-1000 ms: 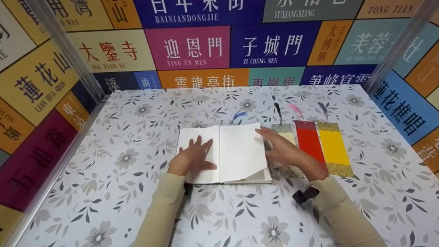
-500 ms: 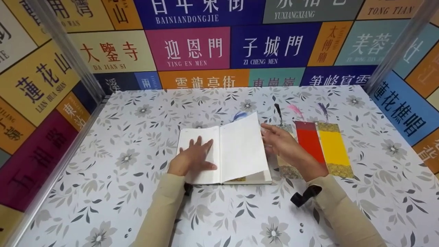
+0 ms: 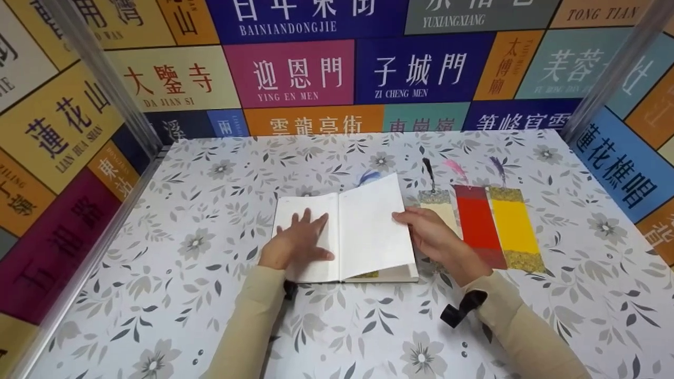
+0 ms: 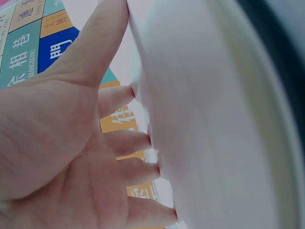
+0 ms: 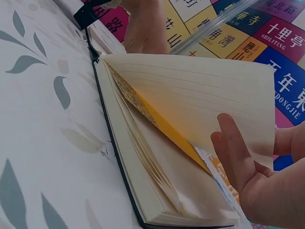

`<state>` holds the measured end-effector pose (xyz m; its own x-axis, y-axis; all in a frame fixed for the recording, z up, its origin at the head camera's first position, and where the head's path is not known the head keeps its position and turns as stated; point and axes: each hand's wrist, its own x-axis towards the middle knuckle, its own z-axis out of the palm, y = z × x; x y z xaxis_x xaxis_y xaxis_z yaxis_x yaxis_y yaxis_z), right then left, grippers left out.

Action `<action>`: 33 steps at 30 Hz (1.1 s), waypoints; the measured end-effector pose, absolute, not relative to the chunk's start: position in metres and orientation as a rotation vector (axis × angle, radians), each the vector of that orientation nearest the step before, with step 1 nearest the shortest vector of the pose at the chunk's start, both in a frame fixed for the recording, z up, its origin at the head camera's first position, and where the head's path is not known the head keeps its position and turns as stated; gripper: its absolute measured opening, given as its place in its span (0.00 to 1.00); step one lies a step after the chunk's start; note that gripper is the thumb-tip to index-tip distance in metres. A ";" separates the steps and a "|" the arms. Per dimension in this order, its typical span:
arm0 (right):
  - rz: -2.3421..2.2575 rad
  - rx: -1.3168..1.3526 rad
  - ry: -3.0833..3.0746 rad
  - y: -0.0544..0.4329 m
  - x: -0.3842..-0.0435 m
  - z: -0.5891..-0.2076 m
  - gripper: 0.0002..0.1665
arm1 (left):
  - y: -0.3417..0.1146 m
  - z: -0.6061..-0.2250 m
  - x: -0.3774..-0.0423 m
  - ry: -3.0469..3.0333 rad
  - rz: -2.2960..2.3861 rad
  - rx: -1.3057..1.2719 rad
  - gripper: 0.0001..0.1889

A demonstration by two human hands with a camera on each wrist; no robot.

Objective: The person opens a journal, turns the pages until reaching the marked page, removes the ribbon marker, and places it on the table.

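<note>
An open notebook (image 3: 308, 271) with blank-looking pages lies on the table. My left hand (image 3: 303, 239) rests spread on its left page; in the left wrist view the fingertips (image 4: 152, 210) meet the paper. My right hand (image 3: 434, 231) pinches the outer edge of a lifted right-hand page (image 3: 374, 226), which shows faint lines in the right wrist view. Beneath that page is a yellow bookmark (image 5: 176, 143) with a patterned band, mostly hidden from the head view. A blue tassel (image 3: 368, 177) sticks out past the notebook's top edge.
Right of the notebook lie a cream bookmark (image 3: 434, 198) with a black tassel, a red bookmark (image 3: 476, 226) with a pink one and a yellow-gold bookmark (image 3: 515, 226) with a purple one. The right hand partly covers the cream one. Sign-covered walls (image 3: 295, 73) enclose the flower-patterned table (image 3: 210, 316).
The right page has risen, uncovering the patterned end of the bookmark beneath. My right hand moved off the page's upper corner, then in to grip its edge lower down. The left hand stayed put.
</note>
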<state>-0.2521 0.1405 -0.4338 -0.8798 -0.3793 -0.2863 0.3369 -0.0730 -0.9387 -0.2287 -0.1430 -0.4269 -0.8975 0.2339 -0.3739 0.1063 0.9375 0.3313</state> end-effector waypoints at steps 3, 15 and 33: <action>-1.993 -0.072 1.725 0.138 -0.250 -0.432 0.29 | -0.143 -0.427 -0.230 2.670 0.428 0.255 0.52; -1.900 -0.407 1.611 0.135 -0.241 -0.422 0.34 | -0.145 -0.425 -0.230 2.652 0.462 0.265 0.52; -1.324 -0.666 2.329 0.090 -0.251 -0.422 0.25 | -0.162 -0.418 -0.231 2.565 0.578 0.373 0.49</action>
<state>-0.2508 0.0904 -0.4217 -0.8162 -0.5707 -0.0902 -0.2145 0.4441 -0.8699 -0.2306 -0.1620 -0.4183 -0.8470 0.3573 -0.3936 0.1540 0.8736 0.4617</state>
